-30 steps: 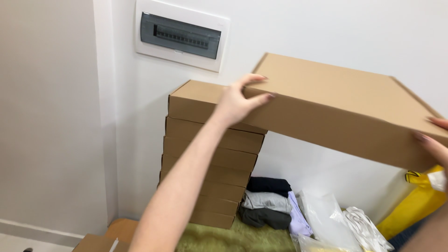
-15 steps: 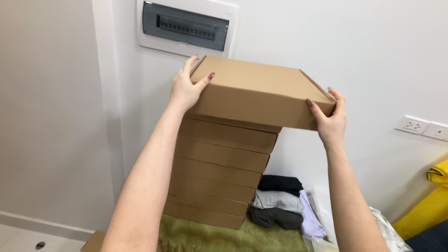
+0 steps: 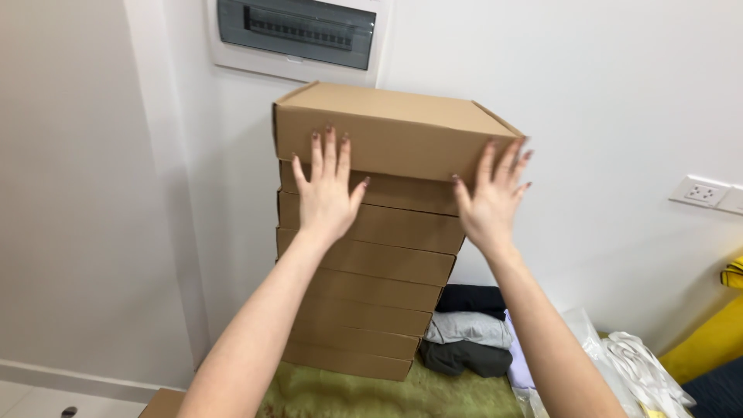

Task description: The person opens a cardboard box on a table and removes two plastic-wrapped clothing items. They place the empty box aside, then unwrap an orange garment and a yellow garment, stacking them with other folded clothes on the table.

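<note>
White wall [image 3: 580, 93] behind a stack of flat brown cardboard boxes [image 3: 364, 310].
On top of the stack, the uppermost flat brown cardboard box [image 3: 387, 128] is pressed at its front face by the left hand [image 3: 326, 193] and right hand [image 3: 489, 203], each grip spread flat, nothing pinched; folded dark clothes [image 3: 468, 325] are seen beside the stack.

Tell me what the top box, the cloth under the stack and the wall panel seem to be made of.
Top box: matte brown cardboard, with folded flap edges. Green cloth: likely soft woven or velvety fabric, mottled and creased. Wall panel: apparently glossy white plastic frame with a dark tinted see-through cover.
</note>
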